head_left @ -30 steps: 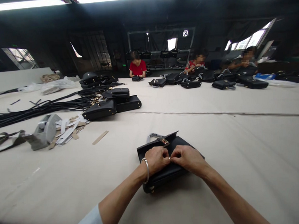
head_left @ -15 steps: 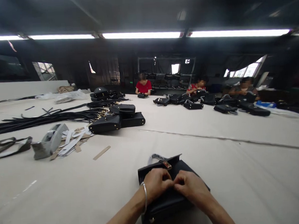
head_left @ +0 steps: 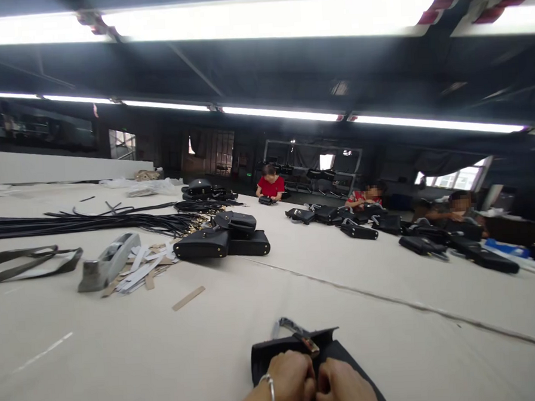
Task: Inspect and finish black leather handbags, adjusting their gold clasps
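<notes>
A black handbag (head_left: 267,357) lies at the bottom centre of the table, its flap toward the far side. Above the flap rises a handle (head_left: 292,326) wrapped in clear plastic, beside a shiny metal fitting (head_left: 311,346). My left hand (head_left: 291,374), with a silver bangle (head_left: 270,387) at the wrist, is closed on the bag just below the fitting. Close by on its right, my right hand (head_left: 343,387) is closed on the bag too. The fingertips face each other, and the exact part they pinch is hidden. The frame's lower edge cuts off the bag's near end.
Left of centre are stacked black bags (head_left: 202,244), black straps (head_left: 116,222), a grey tape dispenser (head_left: 111,259) and paper strips (head_left: 141,270). A single brown strip (head_left: 188,298) lies nearer. A seam (head_left: 344,287) crosses the table. Several people (head_left: 270,185) sit across among more bags (head_left: 359,230).
The view has tilted upward, so the hands and handbag sit lower in the picture. My fingers have curled in more tightly and stay on the bag.
</notes>
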Tool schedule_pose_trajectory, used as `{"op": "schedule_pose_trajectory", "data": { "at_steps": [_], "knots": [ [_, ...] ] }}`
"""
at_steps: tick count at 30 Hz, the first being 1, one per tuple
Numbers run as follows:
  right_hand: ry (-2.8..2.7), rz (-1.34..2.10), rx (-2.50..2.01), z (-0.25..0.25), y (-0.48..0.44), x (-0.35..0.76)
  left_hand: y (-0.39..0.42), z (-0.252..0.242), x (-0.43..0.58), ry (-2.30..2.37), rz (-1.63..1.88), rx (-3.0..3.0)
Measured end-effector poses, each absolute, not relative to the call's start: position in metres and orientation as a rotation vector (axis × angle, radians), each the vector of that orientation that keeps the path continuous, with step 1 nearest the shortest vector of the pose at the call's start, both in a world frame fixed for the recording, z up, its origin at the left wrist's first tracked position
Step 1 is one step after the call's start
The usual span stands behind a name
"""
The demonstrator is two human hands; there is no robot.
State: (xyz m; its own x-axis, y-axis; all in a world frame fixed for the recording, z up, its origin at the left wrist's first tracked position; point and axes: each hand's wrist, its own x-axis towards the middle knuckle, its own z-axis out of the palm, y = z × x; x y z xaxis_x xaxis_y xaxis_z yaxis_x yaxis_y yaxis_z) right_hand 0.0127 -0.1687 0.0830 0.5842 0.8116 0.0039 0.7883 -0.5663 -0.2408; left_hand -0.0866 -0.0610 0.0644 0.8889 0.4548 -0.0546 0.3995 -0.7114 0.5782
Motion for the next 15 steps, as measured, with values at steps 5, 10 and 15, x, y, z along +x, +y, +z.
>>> {"op": "schedule_pose_trajectory", "data": {
  "at_steps": [5,10,15],
  "knots": [
    [-1.388,0.136,-2.502,0.091,-0.178,0.005,-0.063,0.064,-0.090,0.590,0.143,2.397],
    [-1.395,0.176,-2.456,0.090,-0.189,0.009,-0.059,0.064,-0.087,0.567,0.142,2.295],
    [-1.389,0.094,-2.322,0.079,-0.202,0.009,-0.055,0.068,-0.091,0.513,0.213,2.156]
  ]
}}
